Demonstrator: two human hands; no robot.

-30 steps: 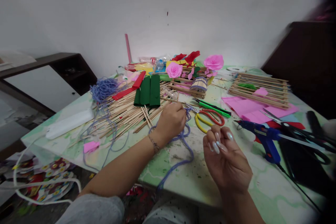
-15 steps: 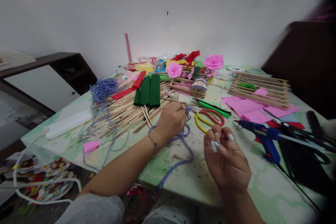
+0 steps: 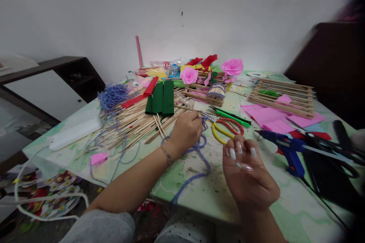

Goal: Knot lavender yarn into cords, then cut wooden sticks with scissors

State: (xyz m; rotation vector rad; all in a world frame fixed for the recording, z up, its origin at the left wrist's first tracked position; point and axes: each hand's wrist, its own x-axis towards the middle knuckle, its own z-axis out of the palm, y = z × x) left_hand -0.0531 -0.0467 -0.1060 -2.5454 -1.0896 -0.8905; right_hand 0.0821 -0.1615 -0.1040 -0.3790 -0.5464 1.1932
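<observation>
My left hand (image 3: pixel 186 131) is closed in a fist at the middle of the table, on purple yarn (image 3: pixel 203 123) bunched at its fingertips. The fingertips themselves are hidden behind the hand. From there the yarn loops beneath the wrist and trails to the table's front edge. My right hand (image 3: pixel 248 171) is turned palm up above the front of the table, its fingers loosely bent and apart with nothing in them. Just beyond it lie scissors (image 3: pixel 221 131) with red and yellow handles. A green cutter (image 3: pixel 232 117) rests behind the scissors.
Wooden sticks (image 3: pixel 134 121) lie left under folded green paper (image 3: pixel 164 98), near a purple yarn tangle (image 3: pixel 113 97). Pink paper flowers (image 3: pixel 232 67) and stick frames (image 3: pixel 281 97) stand behind. On the right are a blue glue gun (image 3: pixel 285 146), black scissors (image 3: pixel 322 140) and pink paper (image 3: pixel 273 119).
My right hand has loosened: its thumb has moved away from the fingers, and the palm has turned further upward. My left hand has stayed in place.
</observation>
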